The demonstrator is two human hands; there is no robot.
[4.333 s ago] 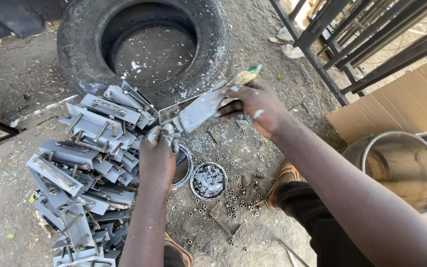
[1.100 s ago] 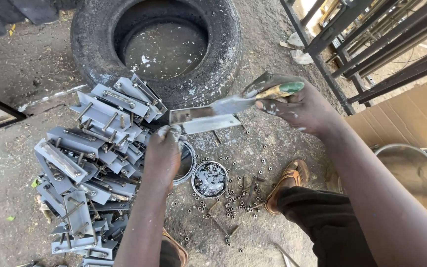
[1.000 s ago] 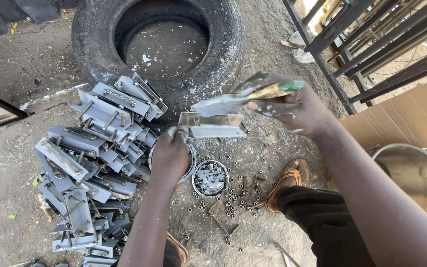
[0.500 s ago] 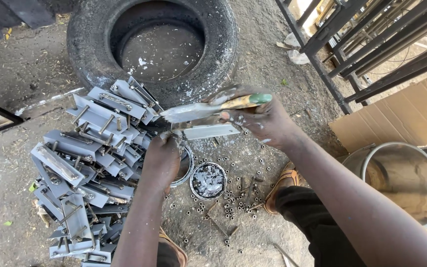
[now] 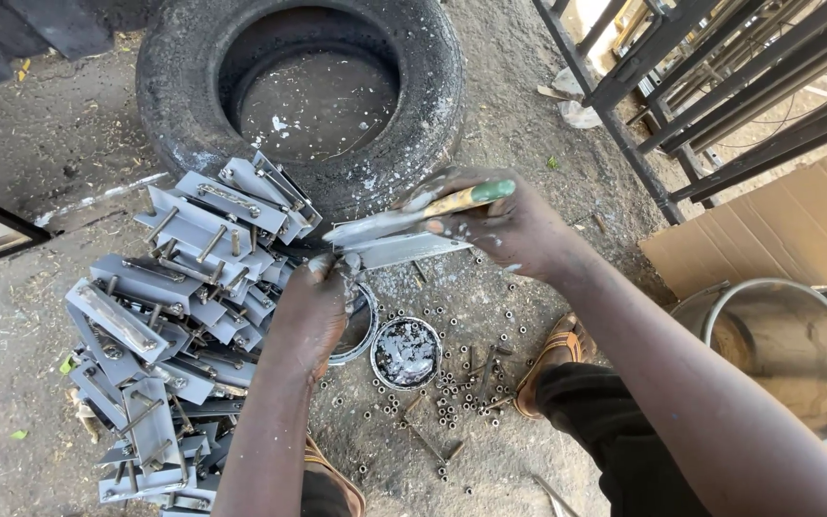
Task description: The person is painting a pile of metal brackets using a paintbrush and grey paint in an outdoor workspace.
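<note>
Two hands on one part. Left hand (image 5: 310, 311) pinches the near end of a flat grey-painted metal bracket (image 5: 404, 249), fingers closed round it, holding it out over the ground at about 12 o'clock from the small round tin of grey paint (image 5: 406, 352). Right hand (image 5: 504, 225) is wrapped shut on a green-tipped, wood-handled paintbrush (image 5: 452, 201), bristle end laid along the bracket's top face.

To do this well, I'd say: keep the bracket level, stroke along its length, grip only at the very end so no bare patch is left, and reload from the tin rather than scrubbing dry.

Stack of finished grey brackets with studs (image 5: 174, 316) sits at 9 o'clock of the tin; worn black rubber tyre (image 5: 299, 96) at 12.

Hard to tell: the brush bristles merge with the bracket, so the contact spot is unclear. A second tin is mostly hidden under the left hand. The bracket's underside is not visible. The steel drum (image 5: 787, 354) at 3 o'clock is cut off by the frame.
</note>
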